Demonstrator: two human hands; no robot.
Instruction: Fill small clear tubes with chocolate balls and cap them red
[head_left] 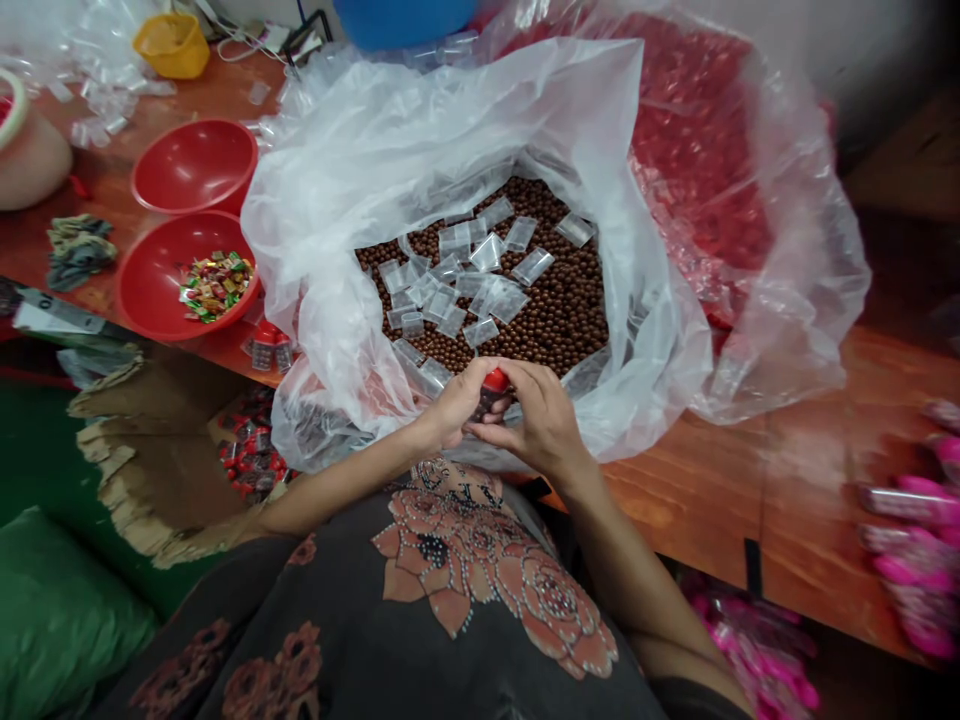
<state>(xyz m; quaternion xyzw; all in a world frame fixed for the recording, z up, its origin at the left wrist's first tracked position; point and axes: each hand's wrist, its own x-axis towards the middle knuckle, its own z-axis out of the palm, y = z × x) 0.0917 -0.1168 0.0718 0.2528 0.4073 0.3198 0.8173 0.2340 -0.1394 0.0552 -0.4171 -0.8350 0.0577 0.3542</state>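
Observation:
Both hands meet at the near edge of a large plastic bag. My left hand is closed round a small clear container with a red cap, which has dark contents. My right hand grips the same container from the other side, its fingers at the red cap. Part of the container is hidden by the fingers. Just beyond the hands, the bag holds many small brown balls, with several clear plastic boxes lying loose on them.
Left of the bag are two red bowls, the nearer with wrapped candies. A torn carton below holds red-capped containers. A bag of red pieces stands at right; pink-capped tubes lie at the table's right end.

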